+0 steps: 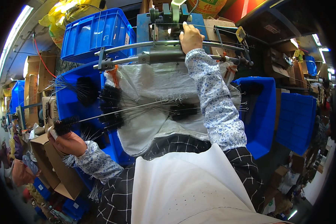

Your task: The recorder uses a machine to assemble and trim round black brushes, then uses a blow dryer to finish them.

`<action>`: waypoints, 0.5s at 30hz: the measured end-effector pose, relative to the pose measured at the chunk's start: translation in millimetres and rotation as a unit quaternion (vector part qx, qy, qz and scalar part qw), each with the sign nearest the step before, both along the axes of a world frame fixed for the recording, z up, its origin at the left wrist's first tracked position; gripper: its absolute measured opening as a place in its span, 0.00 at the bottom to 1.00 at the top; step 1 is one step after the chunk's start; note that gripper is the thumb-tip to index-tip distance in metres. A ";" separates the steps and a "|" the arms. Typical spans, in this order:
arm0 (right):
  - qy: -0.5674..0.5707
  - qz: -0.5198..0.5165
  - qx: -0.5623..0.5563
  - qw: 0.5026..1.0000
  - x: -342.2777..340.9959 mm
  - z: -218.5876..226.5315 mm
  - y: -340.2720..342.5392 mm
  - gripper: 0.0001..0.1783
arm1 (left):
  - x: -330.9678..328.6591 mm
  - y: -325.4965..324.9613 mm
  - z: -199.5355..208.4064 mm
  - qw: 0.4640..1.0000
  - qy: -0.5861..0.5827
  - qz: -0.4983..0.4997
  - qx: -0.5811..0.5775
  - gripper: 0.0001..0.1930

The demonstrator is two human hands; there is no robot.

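Blue bins (263, 123) flank a pale cloth (156, 82) spread below a machine (162, 33). Head view: the brush (117, 111) passes over the stems of loose brushes (111, 100); should these hook its wire, or the grip at its bristles slacken, it could be pulled free and drop. It extends from the left hand (69, 143), closed on its bristled end, rightward across the cloth, well below the right hand (191, 38), whose fingers bend at the machine; whether they grip cannot be told.
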State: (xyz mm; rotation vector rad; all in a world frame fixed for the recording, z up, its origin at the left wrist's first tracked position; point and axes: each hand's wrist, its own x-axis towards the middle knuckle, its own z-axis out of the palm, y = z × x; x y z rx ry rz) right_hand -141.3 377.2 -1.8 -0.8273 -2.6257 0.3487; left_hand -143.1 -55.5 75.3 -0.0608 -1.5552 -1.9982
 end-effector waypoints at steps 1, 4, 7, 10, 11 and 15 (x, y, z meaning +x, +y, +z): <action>0.001 0.002 0.006 1.000 1.8 0.1 2.4 0.20 | -0.3 -0.2 -0.7 1.000 -0.006 -0.002 0.001 0.16; 0.023 0.009 0.020 1.000 8.5 -6.9 18.0 0.20 | -1.0 0.1 -3.1 0.999 0.014 -0.024 0.025 0.15; 0.028 0.004 0.024 0.999 15.1 -8.9 29.9 0.20 | -0.9 -2.7 -2.5 1.000 0.003 -0.018 0.013 0.15; 0.015 -0.009 0.025 1.000 23.5 -7.4 41.5 0.20 | -2.3 -1.5 -4.8 1.000 -0.003 -0.007 0.008 0.15; 0.018 -0.008 0.030 0.999 26.8 -7.5 46.1 0.20 | -2.4 -0.5 -5.6 1.000 -0.003 -0.008 0.009 0.15; 0.014 -0.015 0.033 0.999 38.1 -6.2 65.9 0.20 | -2.8 1.5 -8.6 1.000 0.008 -0.013 0.016 0.15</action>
